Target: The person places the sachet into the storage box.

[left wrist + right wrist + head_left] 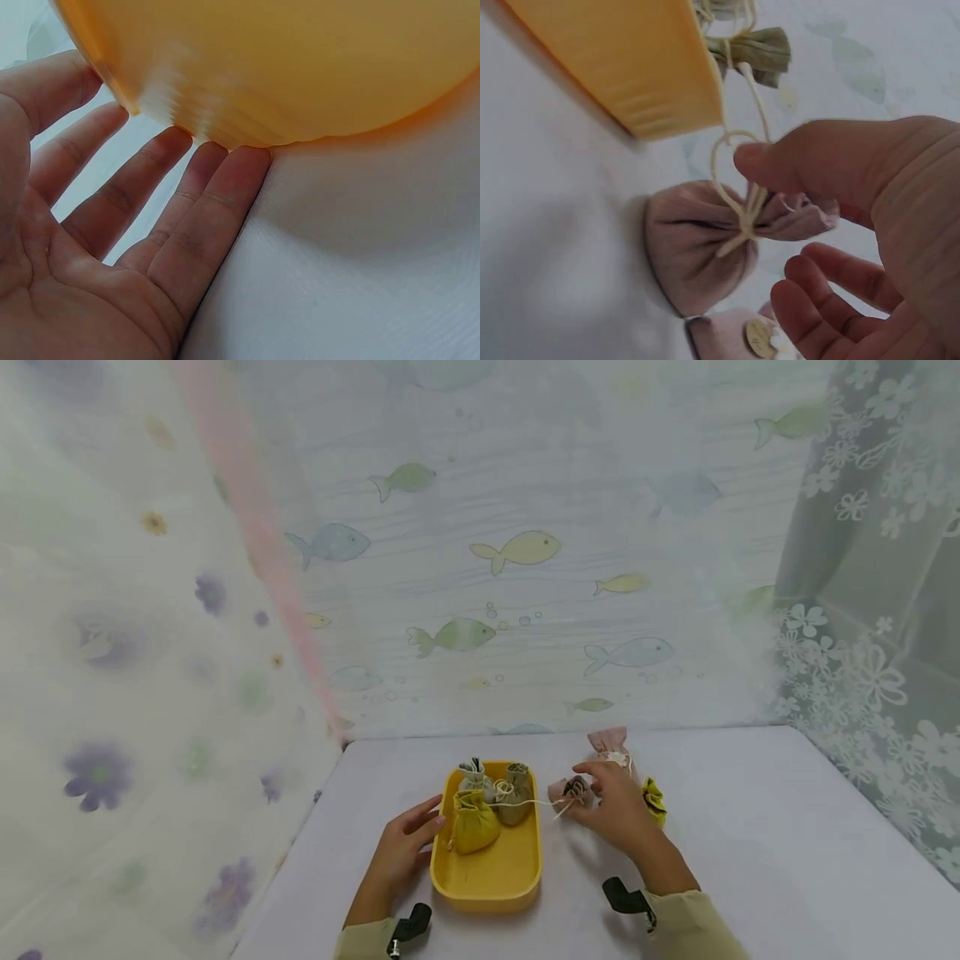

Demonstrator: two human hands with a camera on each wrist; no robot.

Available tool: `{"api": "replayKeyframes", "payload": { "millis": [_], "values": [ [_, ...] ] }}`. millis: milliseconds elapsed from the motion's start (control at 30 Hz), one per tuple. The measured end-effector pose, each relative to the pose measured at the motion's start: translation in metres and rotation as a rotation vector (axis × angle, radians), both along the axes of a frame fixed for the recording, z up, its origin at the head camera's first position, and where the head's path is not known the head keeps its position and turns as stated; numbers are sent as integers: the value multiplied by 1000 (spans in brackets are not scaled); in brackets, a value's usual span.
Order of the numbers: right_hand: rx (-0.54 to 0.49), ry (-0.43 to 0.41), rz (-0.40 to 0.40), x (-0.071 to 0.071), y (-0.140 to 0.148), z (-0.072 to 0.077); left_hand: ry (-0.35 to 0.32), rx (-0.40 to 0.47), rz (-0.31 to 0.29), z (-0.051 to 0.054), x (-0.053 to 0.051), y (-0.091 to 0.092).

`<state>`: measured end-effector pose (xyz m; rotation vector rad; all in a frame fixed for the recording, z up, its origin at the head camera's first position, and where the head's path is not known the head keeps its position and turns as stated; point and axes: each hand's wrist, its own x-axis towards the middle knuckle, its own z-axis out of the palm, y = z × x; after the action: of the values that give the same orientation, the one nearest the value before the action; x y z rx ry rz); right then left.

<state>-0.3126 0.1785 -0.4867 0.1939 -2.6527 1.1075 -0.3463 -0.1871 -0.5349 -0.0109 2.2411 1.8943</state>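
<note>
A: How is the right hand (618, 806) disposed?

B: Its thumb and forefinger curl round the gathered neck of the near pink pouch (697, 240), which is tied with a cream cord (714, 165). The remaining fingers are loosely bent, clear of the cloth.

A: And the position of that pouch?

B: Just right of the yellow tray (491, 872), outside its wall. Whether its base touches the tabletop (750, 827) cannot be told.

A: The left hand (405, 843)?

B: Spread and nearly straight; its fingertips touch the tray's left side.

A: Contents of the tray?

B: Three tied pouches toward its far end: a pale pouch (471, 777), an olive pouch (513, 810) and, nearest the wearer, a bright yellow pouch (474, 835). A thin cord runs from the olive one toward the right hand.

A: Other items?

B: A far pink pouch (607, 742) beyond the right hand, and a yellow-and-dark pouch (654, 795) beside it.
</note>
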Motion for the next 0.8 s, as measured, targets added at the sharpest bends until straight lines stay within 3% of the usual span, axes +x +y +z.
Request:
{"api": "replayKeyframes", "payload": {
  "millis": [233, 633, 800],
  "values": [
    [32, 82, -5, -6, -6, -12, 8, -6, -14, -2, -1, -2],
    [-2, 47, -69, -8, -7, -18, -13, -11, -3, -2, -1, -1],
    [5, 85, -80, -9, -6, -17, -1, -8, -1, -2, -3, -1]
  ]
}}
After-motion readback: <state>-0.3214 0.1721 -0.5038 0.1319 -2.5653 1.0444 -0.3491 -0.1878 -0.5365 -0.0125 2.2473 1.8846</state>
